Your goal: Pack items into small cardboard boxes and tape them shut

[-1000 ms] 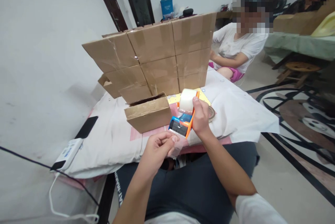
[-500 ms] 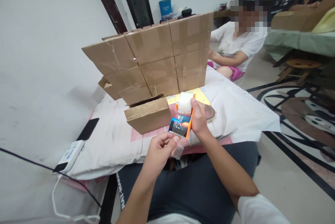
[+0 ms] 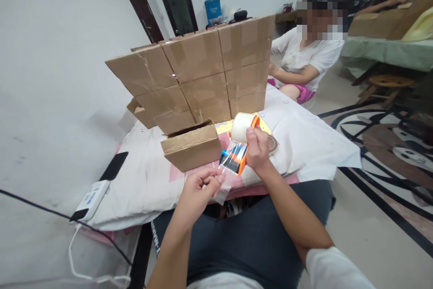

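My right hand is closed around an orange and blue tape dispenser, which carries a wide roll of clear tape. Between finger and thumb, my left hand pinches the free end of the clear tape, and a strip runs from there up to the dispenser. Just left of the dispenser stands a small cardboard box whose top flap is up. A second tape roll, brown at the core, lies on the table partly behind my right hand.
Stacked cardboard boxes form a wall across the cloth-covered table. A smaller box sits at their left. A white power strip lies at the left edge. Beyond the stack sits a person in a white shirt.
My left hand has moved slightly left and down, away from the dispenser, with the tape end. The dispenser has turned a little in my right hand, and more tape shows between them.
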Demonstrator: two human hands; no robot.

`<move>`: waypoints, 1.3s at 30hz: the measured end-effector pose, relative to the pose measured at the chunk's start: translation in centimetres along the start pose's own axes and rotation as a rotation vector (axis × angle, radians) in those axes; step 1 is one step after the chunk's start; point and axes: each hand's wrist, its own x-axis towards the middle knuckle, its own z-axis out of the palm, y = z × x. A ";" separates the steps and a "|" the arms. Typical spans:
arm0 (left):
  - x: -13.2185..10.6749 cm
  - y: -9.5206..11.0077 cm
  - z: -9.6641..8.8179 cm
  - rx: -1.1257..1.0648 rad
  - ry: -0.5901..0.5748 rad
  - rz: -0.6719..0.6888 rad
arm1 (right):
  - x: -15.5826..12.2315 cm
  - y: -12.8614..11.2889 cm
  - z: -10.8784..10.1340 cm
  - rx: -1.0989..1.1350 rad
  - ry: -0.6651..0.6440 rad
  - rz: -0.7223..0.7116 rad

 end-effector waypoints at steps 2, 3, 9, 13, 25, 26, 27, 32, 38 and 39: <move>-0.3 0.3 0.0 -0.006 0.011 -0.018 | 0.0 0.1 0.0 -0.004 -0.013 -0.040; -0.5 0.4 -0.1 -0.006 0.014 -0.020 | 0.0 0.2 0.0 -0.006 -0.019 -0.070; -1.1 0.4 -0.6 0.024 0.005 -0.009 | -0.1 0.6 -0.2 0.006 -0.057 -0.198; -0.5 -0.5 -0.3 0.028 -0.026 -0.031 | -0.4 0.6 0.1 0.034 -0.008 -0.067; 1.1 -2.4 1.6 -0.054 0.014 0.059 | -0.3 0.4 1.5 0.285 0.069 0.404; 1.1 -2.6 1.6 -0.059 0.020 0.064 | -0.3 0.4 1.7 0.294 0.081 0.433; 1.2 -2.7 1.7 -0.063 0.027 0.068 | -0.4 0.4 1.8 0.305 0.093 0.461; 1.6 -2.9 1.7 -0.086 0.053 0.034 | -1.0 1.0 2.7 0.368 0.085 0.564; 1.8 -2.7 1.1 -0.075 0.004 -0.054 | -1.9 1.6 3.1 0.312 0.088 0.643; 1.9 -2.8 0.9 -0.062 0.003 -0.050 | -2.0 1.7 3.2 0.302 0.089 0.645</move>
